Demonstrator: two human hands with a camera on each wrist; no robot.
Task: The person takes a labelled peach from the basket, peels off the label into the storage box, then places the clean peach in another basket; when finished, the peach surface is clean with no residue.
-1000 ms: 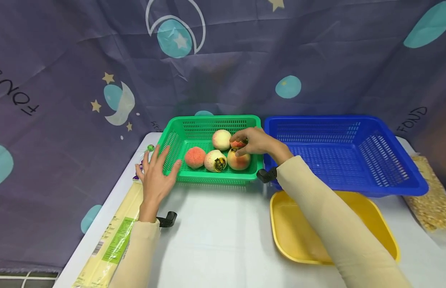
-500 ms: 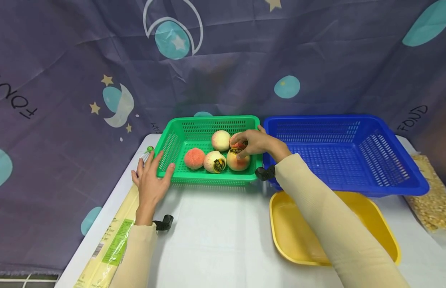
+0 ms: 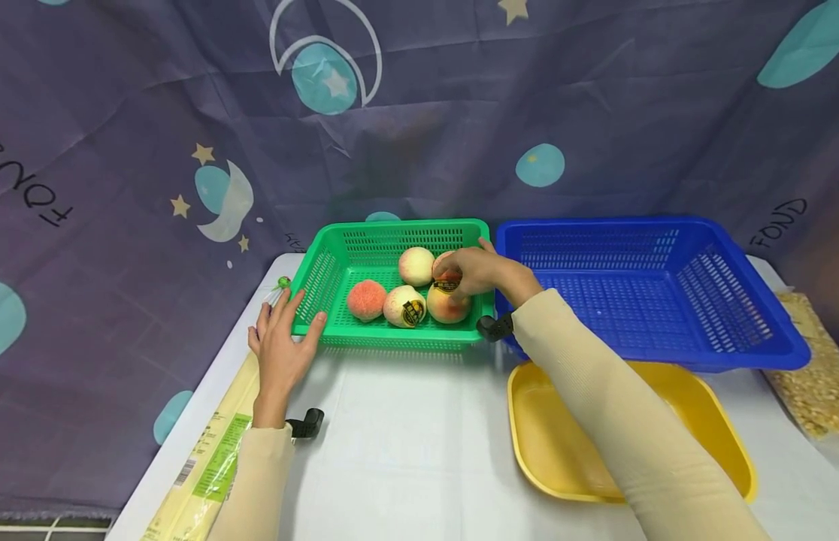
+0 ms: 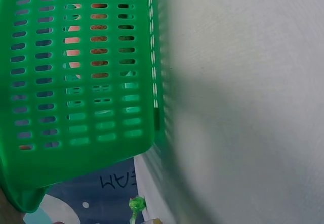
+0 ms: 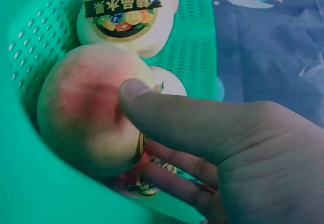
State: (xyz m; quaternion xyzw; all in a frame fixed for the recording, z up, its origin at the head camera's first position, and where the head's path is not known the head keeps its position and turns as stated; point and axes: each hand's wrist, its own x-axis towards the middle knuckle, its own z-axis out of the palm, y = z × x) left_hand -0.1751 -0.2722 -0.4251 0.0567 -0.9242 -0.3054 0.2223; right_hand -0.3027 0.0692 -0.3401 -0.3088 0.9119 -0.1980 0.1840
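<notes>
A green slotted basket (image 3: 379,332) holds several peaches. My right hand (image 3: 486,269) reaches over its right end and grips the front-right peach (image 3: 446,308). In the right wrist view the thumb (image 5: 172,118) lies on that blushed peach (image 5: 81,118), and the fingers go behind it, beside a redder peach (image 5: 134,181). A pale peach with a black-and-gold label (image 3: 397,304), a red peach (image 3: 367,299) and another pale peach (image 3: 416,264) lie to the left. My left hand (image 3: 282,357) touches the basket's front-left corner with spread, mostly straight fingers.
A blue basket (image 3: 616,300) stands right of the green one, with a yellow tray (image 3: 561,436) in front. A long yellow package (image 3: 210,458) lies at left, and a bag of kernels (image 3: 808,368) at far right. A patterned curtain (image 3: 426,150) hangs behind.
My left hand has come down from beside the basket onto its front-left corner. My right hand has lowered slightly and closed around the front-right peach. The peaches stay in place.
</notes>
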